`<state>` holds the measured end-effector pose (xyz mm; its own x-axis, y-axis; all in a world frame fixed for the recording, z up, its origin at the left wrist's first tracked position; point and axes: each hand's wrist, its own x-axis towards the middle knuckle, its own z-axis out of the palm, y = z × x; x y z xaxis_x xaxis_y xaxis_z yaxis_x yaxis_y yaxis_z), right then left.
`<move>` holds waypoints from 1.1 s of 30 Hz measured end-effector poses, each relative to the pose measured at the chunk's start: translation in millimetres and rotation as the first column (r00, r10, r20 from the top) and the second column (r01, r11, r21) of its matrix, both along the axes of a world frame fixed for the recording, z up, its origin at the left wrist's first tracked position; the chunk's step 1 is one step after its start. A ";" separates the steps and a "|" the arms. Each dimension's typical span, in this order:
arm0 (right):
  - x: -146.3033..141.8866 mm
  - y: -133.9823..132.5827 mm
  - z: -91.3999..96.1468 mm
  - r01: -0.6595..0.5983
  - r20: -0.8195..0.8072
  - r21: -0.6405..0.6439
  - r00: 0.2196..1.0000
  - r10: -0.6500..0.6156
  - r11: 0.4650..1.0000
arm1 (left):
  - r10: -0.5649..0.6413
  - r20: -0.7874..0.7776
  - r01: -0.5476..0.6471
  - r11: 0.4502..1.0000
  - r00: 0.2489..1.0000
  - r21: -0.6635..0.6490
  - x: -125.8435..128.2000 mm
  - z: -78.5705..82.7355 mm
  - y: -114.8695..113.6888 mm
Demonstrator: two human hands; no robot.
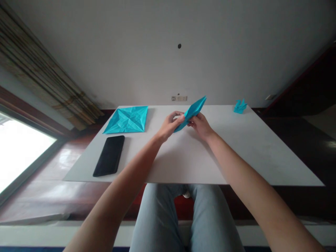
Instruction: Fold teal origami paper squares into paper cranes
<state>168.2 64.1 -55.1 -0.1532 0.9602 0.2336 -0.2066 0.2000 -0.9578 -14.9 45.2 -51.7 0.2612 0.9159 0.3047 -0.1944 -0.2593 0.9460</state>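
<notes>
A folded piece of turquoise origami paper (195,106) is held up over the middle of the white table (249,150), tilted with one pointed end toward the upper right. My left hand (172,124) pinches its lower left part between thumb and fingers. On the other side, my right hand (201,125) grips its lower right edge; some of those fingertips are hidden by the paper.
A creased turquoise paper sheet (127,119) lies at the table's back left. Nearer to me is a black phone (109,156). A small folded paper bird (239,106) stands at the back right corner. Behind the table rises a wall with sockets (179,98).
</notes>
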 end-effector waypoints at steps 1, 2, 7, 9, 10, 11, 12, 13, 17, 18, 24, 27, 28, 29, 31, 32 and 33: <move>0.3 0.3 -0.2 0.008 0.006 0.002 1.000 -0.008 1.000 | -0.020 0.008 0.020 1.000 1.000 0.003 0.4 1.3 -1.5; 0.7 0.6 -0.4 0.012 0.013 0.008 1.000 -0.012 1.000 | -0.029 0.011 0.029 1.000 1.000 0.003 0.8 2.3 -2.5; 2.5 1.6 -0.7 0.022 0.010 0.033 1.000 -0.022 0.999 | 0.029 -0.024 -0.029 1.000 0.999 0.010 1.9 4.6 -3.6; 2.5 1.7 -0.2 0.026 -0.003 0.031 1.000 -0.026 0.999 | 0.043 -0.030 -0.042 0.999 0.999 0.020 2.5 4.4 -3.2; 2.5 1.7 0.1 0.027 -0.001 0.035 1.000 -0.027 0.999 | 0.045 -0.030 -0.045 0.999 0.999 0.022 2.9 3.9 -2.9; 2.5 1.7 0.4 0.028 0.008 0.043 1.000 -0.028 0.999 | 0.050 -0.026 -0.049 0.998 0.998 0.025 3.3 3.1 -2.4; 2.6 1.7 0.7 0.033 0.023 0.055 0.999 -0.034 0.998 | 0.060 -0.018 -0.060 0.998 0.998 0.028 3.7 1.9 -1.5; 2.8 1.8 0.9 0.041 0.040 0.067 0.998 -0.044 0.997 | 0.076 -0.009 -0.076 0.997 0.997 0.032 3.9 0.5 -0.4; 4.2 3.6 0.9 0.097 0.066 0.084 0.993 -0.102 0.992 | 0.172 0.019 -0.172 0.984 0.985 0.038 2.6 -5.6 6.5; 4.6 4.2 0.5 0.116 0.063 0.081 0.991 -0.121 0.990 | 0.195 0.024 -0.195 0.980 0.981 0.039 1.9 -6.9 8.4; 5.5 6.3 -2.4 0.193 0.081 0.057 0.977 -0.197 0.980 | 0.263 0.066 -0.266 0.963 0.963 0.051 0.4 -10.8 15.1; 6.3 6.6 -2.6 0.213 0.103 0.040 0.971 -0.216 0.976 | 0.283 0.086 -0.292 0.950 0.955 0.114 1.2 -12.3 16.2; 6.7 6.8 -2.6 0.216 0.109 0.036 0.970 -0.219 0.976 | 0.282 0.089 -0.293 0.947 0.955 0.136 1.5 -12.8 16.4; 7.3 7.1 -2.6 0.222 0.114 0.036 0.968 -0.225 0.974 | 0.278 0.092 -0.289 0.945 0.956 0.153 1.6 -13.3 16.6; 8.6 7.9 -3.0 0.235 0.125 0.047 0.963 -0.240 0.971 | 0.262 0.096 -0.275 0.947 0.960 0.163 1.7 -14.3 16.6; 9.2 8.2 -3.3 0.241 0.130 0.055 0.961 -0.246 0.969 | 0.258 0.098 -0.271 0.950 0.961 0.157 1.7 -15.0 16.6; 9.7 8.5 -3.8 0.241 0.134 0.062 0.959 -0.248 0.968 | 0.254 0.098 -0.267 0.953 0.962 0.145 1.6 -15.9 16.7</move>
<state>177.8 72.6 -58.9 0.0509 0.9615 0.2700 -0.0105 0.2709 -0.9626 -13.3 61.8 -67.6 -0.0100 0.8889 0.4580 -0.1714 -0.4527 0.8750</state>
